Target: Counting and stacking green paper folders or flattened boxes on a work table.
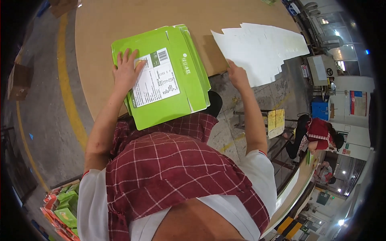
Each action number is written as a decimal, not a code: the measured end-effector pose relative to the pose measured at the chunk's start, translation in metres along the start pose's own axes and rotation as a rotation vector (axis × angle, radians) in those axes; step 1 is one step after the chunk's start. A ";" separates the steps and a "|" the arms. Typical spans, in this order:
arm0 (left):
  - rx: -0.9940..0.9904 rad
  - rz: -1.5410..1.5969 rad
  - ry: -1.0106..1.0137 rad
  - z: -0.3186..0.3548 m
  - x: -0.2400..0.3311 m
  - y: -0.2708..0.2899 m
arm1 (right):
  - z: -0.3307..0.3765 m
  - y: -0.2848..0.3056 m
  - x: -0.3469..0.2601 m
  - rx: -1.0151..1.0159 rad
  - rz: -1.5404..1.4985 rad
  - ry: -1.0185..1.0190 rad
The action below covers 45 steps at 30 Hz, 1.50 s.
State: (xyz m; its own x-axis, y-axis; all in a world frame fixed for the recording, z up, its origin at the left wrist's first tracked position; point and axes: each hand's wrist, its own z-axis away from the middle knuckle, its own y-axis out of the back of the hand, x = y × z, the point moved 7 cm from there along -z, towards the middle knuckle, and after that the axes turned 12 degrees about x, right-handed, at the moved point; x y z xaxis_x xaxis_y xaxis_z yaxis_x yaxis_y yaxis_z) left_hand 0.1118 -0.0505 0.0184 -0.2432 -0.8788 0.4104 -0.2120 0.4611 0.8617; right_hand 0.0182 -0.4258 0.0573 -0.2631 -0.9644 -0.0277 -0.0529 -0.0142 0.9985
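A stack of flat green carton blanks lies at the table's near edge, its front part jutting out over my lap. The top one carries a white printed label panel with a barcode. My left hand rests on the stack's left side, fingers spread over the label's edge. To the right, my right hand is closed on the near left edge of a white cardboard sheet with stepped, irregular edges. Part of this sheet reaches past the table's right edge. Whether more sheets lie under it, I cannot tell.
The brown tabletop stretches beyond the stack. A stool with a yellow-stained seat stands at the right. Farther right, a person in a red top bends over another table. At lower left are piled green and orange cartons.
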 end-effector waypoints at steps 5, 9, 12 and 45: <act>0.055 -0.084 0.044 0.004 -0.008 0.012 | 0.064 0.168 -0.099 0.125 -1.433 -0.104; 0.089 0.032 -0.016 0.000 0.002 0.010 | 0.071 0.161 -0.100 0.190 -1.511 -0.276; 0.042 0.190 0.033 -0.003 -0.005 0.010 | 0.063 0.063 -0.102 -0.175 -1.564 -0.361; 0.030 -0.054 -0.023 0.000 -0.001 0.011 | 0.073 0.014 -0.196 0.165 0.067 0.602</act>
State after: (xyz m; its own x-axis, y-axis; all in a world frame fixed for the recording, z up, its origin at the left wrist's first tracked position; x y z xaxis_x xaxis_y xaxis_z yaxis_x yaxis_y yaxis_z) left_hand 0.1101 -0.0441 0.0278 -0.2525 -0.8996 0.3564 -0.2539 0.4170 0.8727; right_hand -0.0016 -0.2177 0.0735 0.3147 -0.9423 0.1146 -0.2159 0.0466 0.9753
